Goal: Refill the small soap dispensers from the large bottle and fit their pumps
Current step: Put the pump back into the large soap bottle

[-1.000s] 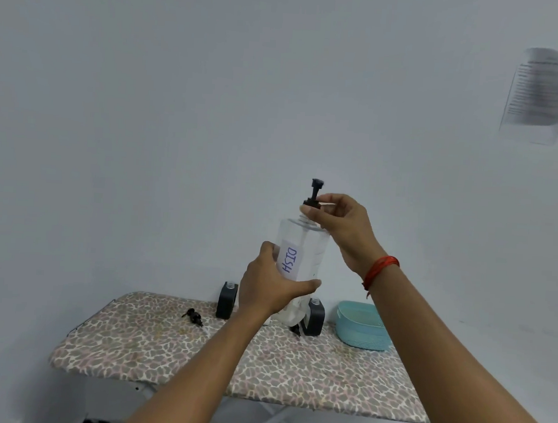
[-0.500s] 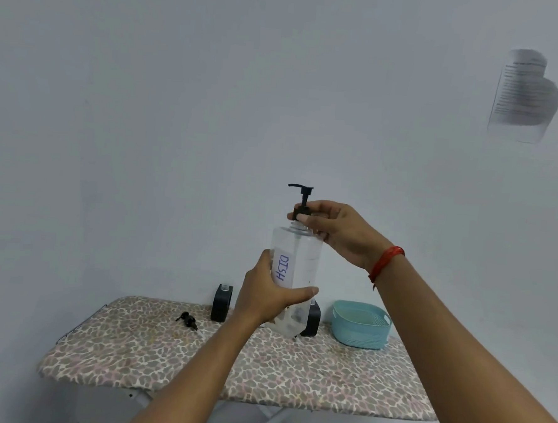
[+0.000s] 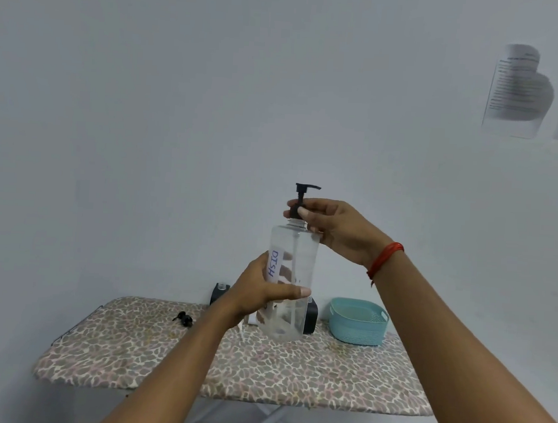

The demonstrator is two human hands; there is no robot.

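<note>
I hold a large clear bottle (image 3: 296,261) labelled "DISH" upright in the air above the table. My left hand (image 3: 259,292) wraps around its middle. My right hand (image 3: 332,229) pinches the collar of the bottle's black pump (image 3: 303,196), which sits just above the threaded neck with its spout pointing right and its tube inside the bottle. Two small black dispensers stand at the back of the table: one (image 3: 218,292) left of my left hand, one (image 3: 310,314) partly hidden behind the bottle. A loose black pump (image 3: 183,318) lies on the table to the left.
The table is an ironing board with a leopard-print cover (image 3: 229,365), close to a white wall. A teal plastic basket (image 3: 357,320) stands at its back right. Two paper sheets (image 3: 517,92) hang on the wall at the upper right.
The pump head has turned, its spout now pointing right instead of left. The collar sits slightly higher, with the neck's threads showing. My left hand keeps its grip on the bottle.
</note>
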